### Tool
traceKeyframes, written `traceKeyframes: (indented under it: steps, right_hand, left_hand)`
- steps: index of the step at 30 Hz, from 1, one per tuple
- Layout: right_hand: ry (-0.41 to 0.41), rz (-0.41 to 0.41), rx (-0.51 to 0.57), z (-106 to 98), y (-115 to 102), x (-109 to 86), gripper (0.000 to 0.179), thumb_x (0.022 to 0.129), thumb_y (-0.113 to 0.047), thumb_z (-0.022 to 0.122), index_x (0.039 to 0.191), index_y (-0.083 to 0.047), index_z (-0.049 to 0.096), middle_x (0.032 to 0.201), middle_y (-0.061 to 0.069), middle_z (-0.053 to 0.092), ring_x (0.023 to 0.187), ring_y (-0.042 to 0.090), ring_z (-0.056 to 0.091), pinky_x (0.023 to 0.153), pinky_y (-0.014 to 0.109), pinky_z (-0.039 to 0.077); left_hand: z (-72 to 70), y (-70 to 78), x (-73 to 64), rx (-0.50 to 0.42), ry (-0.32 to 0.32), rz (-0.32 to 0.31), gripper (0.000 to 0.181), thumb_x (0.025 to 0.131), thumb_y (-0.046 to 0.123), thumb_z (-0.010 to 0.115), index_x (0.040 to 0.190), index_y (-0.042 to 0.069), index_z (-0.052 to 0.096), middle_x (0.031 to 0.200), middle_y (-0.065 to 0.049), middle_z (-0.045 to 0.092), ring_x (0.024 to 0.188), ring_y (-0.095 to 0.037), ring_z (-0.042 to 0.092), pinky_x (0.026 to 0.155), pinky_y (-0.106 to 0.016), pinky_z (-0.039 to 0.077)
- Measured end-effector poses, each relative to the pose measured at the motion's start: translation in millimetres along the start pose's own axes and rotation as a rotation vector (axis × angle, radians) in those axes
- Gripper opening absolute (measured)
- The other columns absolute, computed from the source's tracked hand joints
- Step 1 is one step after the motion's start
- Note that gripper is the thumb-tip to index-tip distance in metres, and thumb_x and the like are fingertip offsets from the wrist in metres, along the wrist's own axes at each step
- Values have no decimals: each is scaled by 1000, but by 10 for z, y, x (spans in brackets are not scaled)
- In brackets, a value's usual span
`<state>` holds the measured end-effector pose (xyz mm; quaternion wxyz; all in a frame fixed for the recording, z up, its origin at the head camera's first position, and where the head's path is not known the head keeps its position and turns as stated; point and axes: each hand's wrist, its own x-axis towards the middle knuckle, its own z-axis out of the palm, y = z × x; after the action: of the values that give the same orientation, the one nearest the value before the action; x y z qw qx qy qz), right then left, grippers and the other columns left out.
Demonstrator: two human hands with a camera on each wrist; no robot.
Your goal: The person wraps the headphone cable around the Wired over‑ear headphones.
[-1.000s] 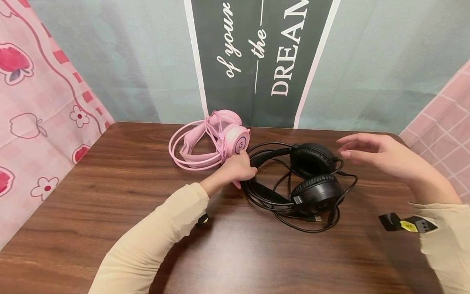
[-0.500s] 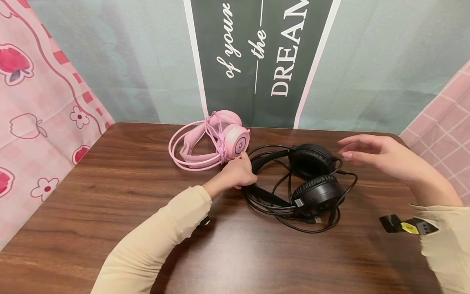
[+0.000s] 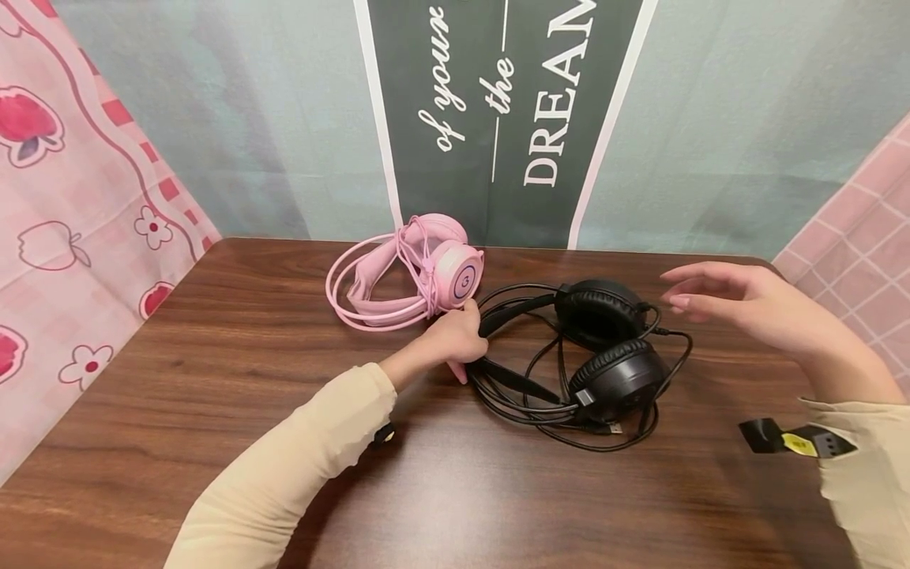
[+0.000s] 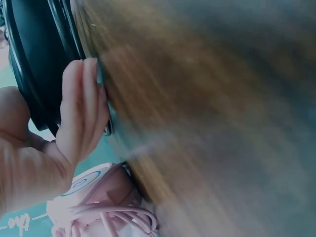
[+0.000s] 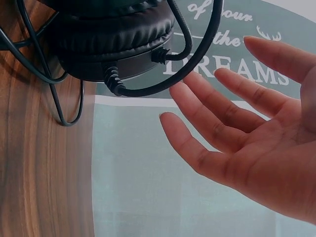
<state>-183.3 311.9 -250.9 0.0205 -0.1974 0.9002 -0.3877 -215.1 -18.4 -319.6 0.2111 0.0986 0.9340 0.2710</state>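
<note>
A black over-ear headset (image 3: 622, 383) lies on its side on the wooden table, its cable looped around and under it. My left hand (image 3: 455, 332) grips the top of its headband, with the thumb on one side and the fingers (image 4: 74, 108) along the other in the left wrist view. To the right, my right hand (image 3: 753, 304) hovers beside the ear cups with its fingers spread and loosely bent, holding nothing. The right wrist view has its fingertips near the black cable (image 5: 148, 91) at one ear cup. Just behind my left hand sits a pink headset (image 3: 458, 273).
The pink headset's cord is bundled around its ear cups near the table's back edge. A USB plug (image 3: 614, 428) pokes out below the black headset. Behind the table (image 3: 554, 506) hangs a lettered cloth (image 3: 512, 205), with a pink patterned curtain (image 3: 92, 237) at the left.
My left hand has shifted slightly left and toward me, and the black headset's headband has moved a little with it. My right hand has drifted slightly right.
</note>
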Motion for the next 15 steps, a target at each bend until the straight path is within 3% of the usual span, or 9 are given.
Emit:
traceKeyframes:
  steps: [3, 8, 15]
  right_hand:
    - [-7, -23, 16, -10, 15, -1, 35, 88, 2, 56, 117, -18, 59, 90, -5, 67, 78, 7, 64, 67, 16, 52]
    - [-34, -79, 65, -24, 51, -10, 38, 88, 6, 53, 118, -16, 58, 94, -4, 67, 79, 9, 65, 68, 18, 53]
    - [-59, -114, 112, -48, 100, -23, 40, 89, 8, 48, 120, -16, 57, 95, -3, 66, 81, 9, 65, 69, 18, 53]
  left_hand:
    - [2, -36, -13, -45, -10, 21, 33, 83, 5, 49, 112, -4, 36, 121, -34, 45, 41, -16, 60, 69, -20, 53]
    - [3, -77, -41, -139, -9, 55, 14, 81, -3, 48, 94, -5, 45, 104, -26, 49, 46, -22, 62, 46, -25, 53]
    - [12, -79, -69, -218, 5, 49, 14, 78, -9, 49, 91, -5, 45, 98, -25, 48, 49, -25, 62, 43, -28, 54]
